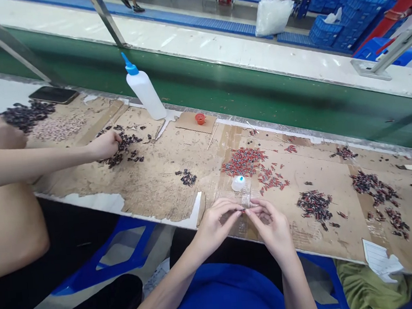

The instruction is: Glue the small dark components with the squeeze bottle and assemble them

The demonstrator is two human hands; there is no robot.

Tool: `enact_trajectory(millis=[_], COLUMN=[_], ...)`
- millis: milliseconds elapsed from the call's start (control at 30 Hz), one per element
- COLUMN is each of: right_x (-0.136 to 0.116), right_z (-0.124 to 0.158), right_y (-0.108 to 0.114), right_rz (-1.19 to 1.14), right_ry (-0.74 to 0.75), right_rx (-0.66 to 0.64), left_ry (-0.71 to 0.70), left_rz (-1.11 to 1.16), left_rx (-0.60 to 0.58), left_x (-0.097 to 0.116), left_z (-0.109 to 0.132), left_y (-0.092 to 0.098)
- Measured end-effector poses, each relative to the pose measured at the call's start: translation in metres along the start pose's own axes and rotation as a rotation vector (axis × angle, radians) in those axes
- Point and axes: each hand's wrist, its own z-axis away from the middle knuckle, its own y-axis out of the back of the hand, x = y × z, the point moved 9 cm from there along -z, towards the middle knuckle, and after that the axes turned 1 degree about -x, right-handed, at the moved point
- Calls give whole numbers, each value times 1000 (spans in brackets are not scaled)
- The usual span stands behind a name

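Observation:
My left hand [217, 223] and my right hand [272, 223] meet at the front edge of the cardboard-covered bench. Fingertips of both pinch a small red and black part [243, 211]; its finer shape is too small to make out. Just beyond my fingers stands a small translucent bottle [238, 184] with a blue tip. Behind it lies a heap of small red and grey parts [244, 161], with looser red ones [273, 180] to its right. A pile of dark and red parts [315, 205] sits to the right of my right hand.
A co-worker's hand [106, 145] reaches into a dark pile on the left. Near the back stand a white squeeze bottle [146, 92] and a red cap [200, 119] on cardboard. A phone [53, 94] lies far left; more dark-red piles [372, 185] lie right. A green partition [221, 83] runs behind.

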Motion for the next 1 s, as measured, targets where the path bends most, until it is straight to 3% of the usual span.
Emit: enact_trajectory(millis=[533, 700, 1000], right_x=[-31, -33, -30], right_z=[5, 10, 18], right_y=[-4, -4, 7], right_rz=[118, 76, -5], right_ry=[261, 239, 161], right_rx=[-43, -70, 36], left_ry=[262, 277, 201], left_rz=[163, 221, 231], left_rx=[43, 51, 25], left_x=[-23, -19, -3], left_z=[7, 8, 6], left_y=[-1, -2, -5])
